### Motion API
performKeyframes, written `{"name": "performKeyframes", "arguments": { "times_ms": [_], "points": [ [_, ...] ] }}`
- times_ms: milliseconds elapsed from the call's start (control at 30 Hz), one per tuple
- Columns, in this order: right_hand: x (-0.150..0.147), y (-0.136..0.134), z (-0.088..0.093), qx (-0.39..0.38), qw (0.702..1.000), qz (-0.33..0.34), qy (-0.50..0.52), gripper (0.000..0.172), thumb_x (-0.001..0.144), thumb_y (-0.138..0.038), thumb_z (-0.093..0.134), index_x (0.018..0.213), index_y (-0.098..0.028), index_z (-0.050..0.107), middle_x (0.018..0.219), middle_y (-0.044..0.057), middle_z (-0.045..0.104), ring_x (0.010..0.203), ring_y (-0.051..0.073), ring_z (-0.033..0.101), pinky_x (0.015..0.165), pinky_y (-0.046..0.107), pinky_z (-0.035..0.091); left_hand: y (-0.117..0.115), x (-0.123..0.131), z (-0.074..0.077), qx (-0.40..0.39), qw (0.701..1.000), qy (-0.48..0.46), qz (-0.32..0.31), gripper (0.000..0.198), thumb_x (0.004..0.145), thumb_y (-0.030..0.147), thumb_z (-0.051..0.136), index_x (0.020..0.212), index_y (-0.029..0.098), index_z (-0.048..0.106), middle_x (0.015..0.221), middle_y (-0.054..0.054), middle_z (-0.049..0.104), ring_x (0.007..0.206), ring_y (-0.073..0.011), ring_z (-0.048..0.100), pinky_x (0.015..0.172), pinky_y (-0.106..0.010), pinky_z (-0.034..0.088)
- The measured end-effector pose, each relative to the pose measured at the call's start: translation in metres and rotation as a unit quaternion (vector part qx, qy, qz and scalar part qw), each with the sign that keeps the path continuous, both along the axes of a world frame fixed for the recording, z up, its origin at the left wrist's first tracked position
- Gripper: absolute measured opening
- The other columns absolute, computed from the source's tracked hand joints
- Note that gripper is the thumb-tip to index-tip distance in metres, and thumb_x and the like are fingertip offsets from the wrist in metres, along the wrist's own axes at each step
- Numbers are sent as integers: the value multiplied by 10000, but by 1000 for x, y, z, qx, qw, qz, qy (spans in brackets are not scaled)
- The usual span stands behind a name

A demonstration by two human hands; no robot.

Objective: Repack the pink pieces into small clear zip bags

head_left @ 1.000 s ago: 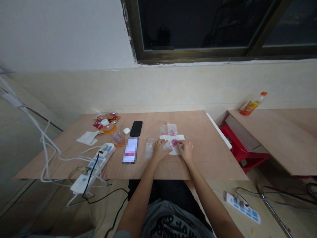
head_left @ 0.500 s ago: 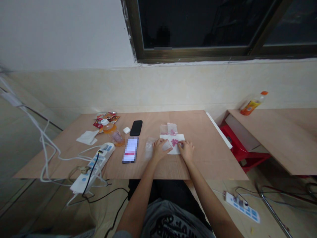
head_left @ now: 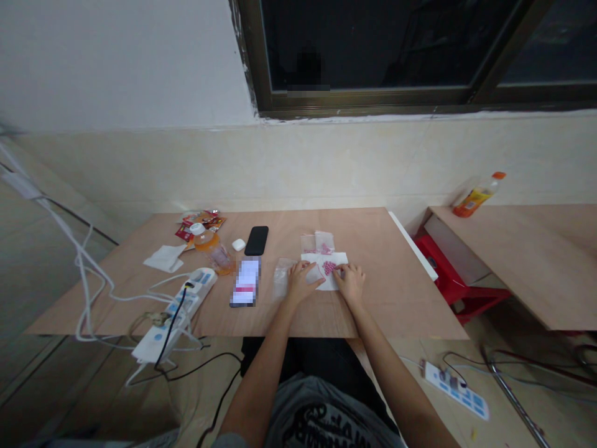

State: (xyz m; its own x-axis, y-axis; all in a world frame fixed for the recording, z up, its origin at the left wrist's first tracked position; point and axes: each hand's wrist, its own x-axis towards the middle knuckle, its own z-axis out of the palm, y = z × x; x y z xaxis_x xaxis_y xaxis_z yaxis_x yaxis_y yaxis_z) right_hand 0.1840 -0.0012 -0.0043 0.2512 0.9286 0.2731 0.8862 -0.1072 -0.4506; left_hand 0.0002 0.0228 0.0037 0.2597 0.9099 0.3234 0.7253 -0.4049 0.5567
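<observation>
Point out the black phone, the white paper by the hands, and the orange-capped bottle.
Black phone (head_left: 256, 241): head view, middle of its screen.
White paper (head_left: 312, 257): head view, bare upper left part.
Orange-capped bottle (head_left: 471, 201): head view, middle of its body.

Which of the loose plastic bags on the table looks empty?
The clear bag lying left of the left hand: it shows no contents, while the two small bags beyond the white paper hold pink bits.

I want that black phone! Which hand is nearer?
Left. The left hand is right of the black phone; the right hand is farther right, beyond the left hand.
</observation>
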Motion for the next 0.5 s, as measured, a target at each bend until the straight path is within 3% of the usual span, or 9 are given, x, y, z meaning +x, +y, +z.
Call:
{"name": "performKeyframes", "arguments": {
  "times_ms": [500],
  "points": [
    [-1, 2, -1, -13, 1000, -11, -6, 251, 880, -389, 513, 940, -231, 699, 1004, 121, 632, 994, 292, 465, 798, 384, 290, -1, 0, 0, 0, 1000, 2, 1, 507, 721, 504, 711, 1167, 283, 613, 1192, -44, 574, 1126, -232, 507, 986, -392, 349]
  ]
}}
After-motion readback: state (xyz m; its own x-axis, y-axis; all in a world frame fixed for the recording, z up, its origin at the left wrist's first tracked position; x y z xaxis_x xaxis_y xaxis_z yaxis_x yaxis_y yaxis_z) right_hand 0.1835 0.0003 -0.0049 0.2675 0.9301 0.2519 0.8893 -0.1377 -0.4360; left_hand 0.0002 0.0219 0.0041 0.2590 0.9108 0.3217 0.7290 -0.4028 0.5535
